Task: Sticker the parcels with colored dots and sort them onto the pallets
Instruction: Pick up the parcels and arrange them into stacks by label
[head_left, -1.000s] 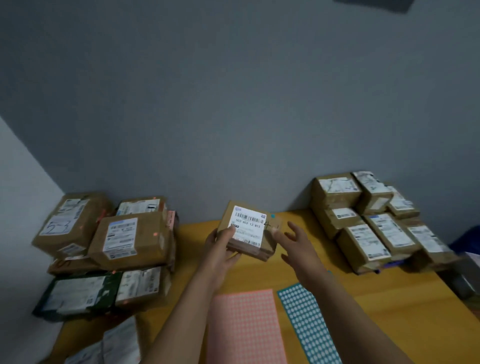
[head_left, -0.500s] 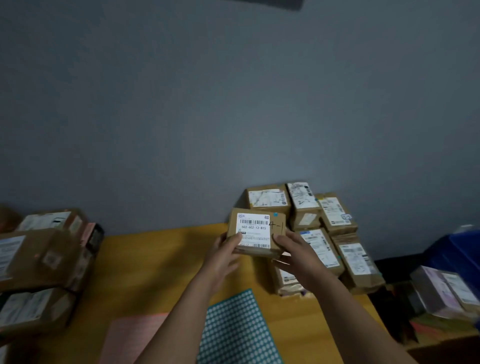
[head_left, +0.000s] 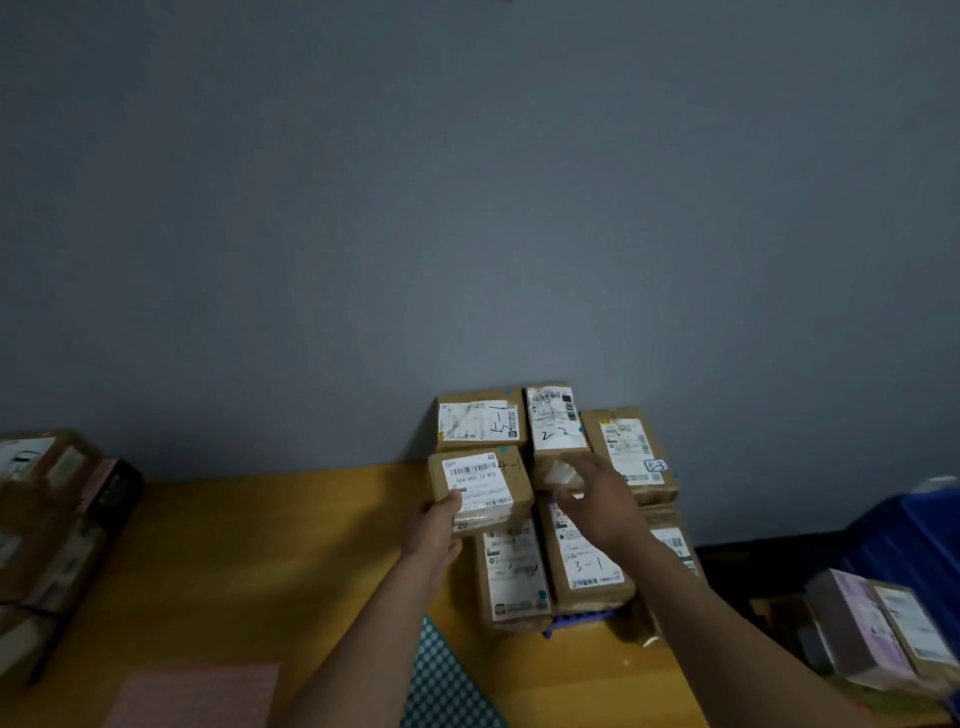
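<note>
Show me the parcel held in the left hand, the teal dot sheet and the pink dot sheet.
held parcel (head_left: 477, 486), head view, on its white label.
teal dot sheet (head_left: 447, 686), head view, on its dotted middle.
pink dot sheet (head_left: 197, 696), head view, on its middle.

Seven brown parcels (head_left: 587, 566) sat by the wall. Two sticker sheets: a pink sheet (head_left: 192, 691), a teal sheet (head_left: 447, 675). Two hands: left hand (head_left: 432, 530), right hand (head_left: 597, 499).

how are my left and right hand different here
The left hand grips the small parcel at its near edge, thumb on top; the right hand holds nothing. The left hand's fingers are curled, the right hand's spread and blurred above the parcel pile. Both reach forward.
</note>
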